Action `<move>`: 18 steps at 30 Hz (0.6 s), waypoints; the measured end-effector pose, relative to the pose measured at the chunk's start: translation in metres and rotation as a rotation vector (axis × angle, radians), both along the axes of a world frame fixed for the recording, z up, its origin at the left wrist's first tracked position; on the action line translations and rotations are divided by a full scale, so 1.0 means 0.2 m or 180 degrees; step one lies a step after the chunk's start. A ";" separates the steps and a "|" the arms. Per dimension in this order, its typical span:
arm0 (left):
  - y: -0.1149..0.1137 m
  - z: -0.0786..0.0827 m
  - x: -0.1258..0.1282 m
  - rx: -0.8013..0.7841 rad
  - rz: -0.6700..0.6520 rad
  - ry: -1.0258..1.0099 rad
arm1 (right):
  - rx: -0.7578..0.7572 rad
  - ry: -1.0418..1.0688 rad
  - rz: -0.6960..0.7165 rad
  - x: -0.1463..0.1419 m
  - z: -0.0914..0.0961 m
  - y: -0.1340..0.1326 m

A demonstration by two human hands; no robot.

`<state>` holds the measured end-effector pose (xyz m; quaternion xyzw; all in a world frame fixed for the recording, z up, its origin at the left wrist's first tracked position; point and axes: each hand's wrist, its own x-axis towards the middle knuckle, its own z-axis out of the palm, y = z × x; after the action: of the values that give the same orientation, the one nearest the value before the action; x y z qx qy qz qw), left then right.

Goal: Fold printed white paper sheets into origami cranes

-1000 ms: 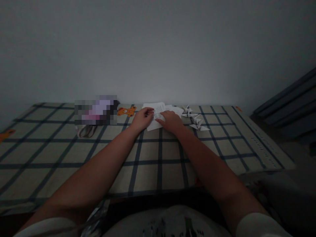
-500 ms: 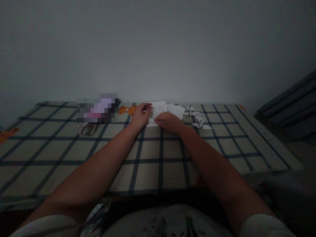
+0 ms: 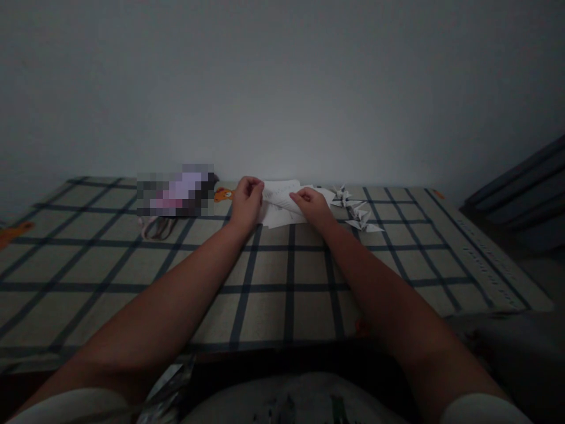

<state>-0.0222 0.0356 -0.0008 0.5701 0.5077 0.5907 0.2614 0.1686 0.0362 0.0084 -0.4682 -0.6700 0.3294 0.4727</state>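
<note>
A white printed sheet of paper [image 3: 282, 200] lies on a small stack of papers at the far side of the checked tablecloth [image 3: 286, 277]. My left hand [image 3: 247, 200] pinches the sheet's left edge with closed fingers. My right hand [image 3: 314, 207] grips its right part, fingers curled on the paper. The sheet is lifted slightly between both hands. Folded paper cranes [image 3: 355, 209] lie just right of my right hand.
A blurred purple and pink object [image 3: 175, 191] sits left of the papers, with a looped strap [image 3: 155, 228] below it. An orange bear print [image 3: 223, 194] shows on the cloth. A grey wall rises behind the table. Dark furniture [image 3: 521, 194] stands at the right.
Both hands have moved apart along the sheet, the left to its left edge, the right to its right part. The sheet has come up off the stack and spread wider.
</note>
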 end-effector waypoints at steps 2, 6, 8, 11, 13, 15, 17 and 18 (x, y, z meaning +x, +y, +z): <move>-0.02 0.01 0.01 -0.0071 -0.0119 -0.0256 | 0.0083 0.0151 -0.0272 0.00 0.00 0.01; -0.05 0.02 0.03 -0.0403 -0.0728 -0.0452 | 0.0447 0.0340 -0.0549 0.01 0.01 -0.01; -0.05 0.02 0.04 -0.0634 -0.1068 -0.0675 | 0.0699 0.0404 -0.0414 0.00 0.03 -0.04; -0.04 0.04 0.05 -0.0934 -0.1421 -0.1241 | 0.0939 0.0179 0.0233 -0.02 0.05 -0.09; -0.03 0.06 0.05 -0.0984 -0.1540 -0.1596 | 0.1029 -0.0006 0.0757 -0.03 0.05 -0.11; -0.03 0.06 0.06 -0.1011 -0.1489 -0.1800 | 0.1096 -0.0216 0.1103 -0.04 0.04 -0.12; -0.03 0.06 0.06 -0.1024 -0.1281 -0.1824 | 0.1206 -0.0427 0.1207 -0.04 0.03 -0.11; -0.03 0.05 0.07 -0.0993 -0.1169 -0.1779 | 0.1281 -0.0524 0.1186 -0.03 0.02 -0.10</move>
<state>-0.0088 0.0295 0.0099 0.4217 0.3898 0.5823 0.5754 0.1622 0.0157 0.0126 -0.2590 -0.8325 0.2318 0.4315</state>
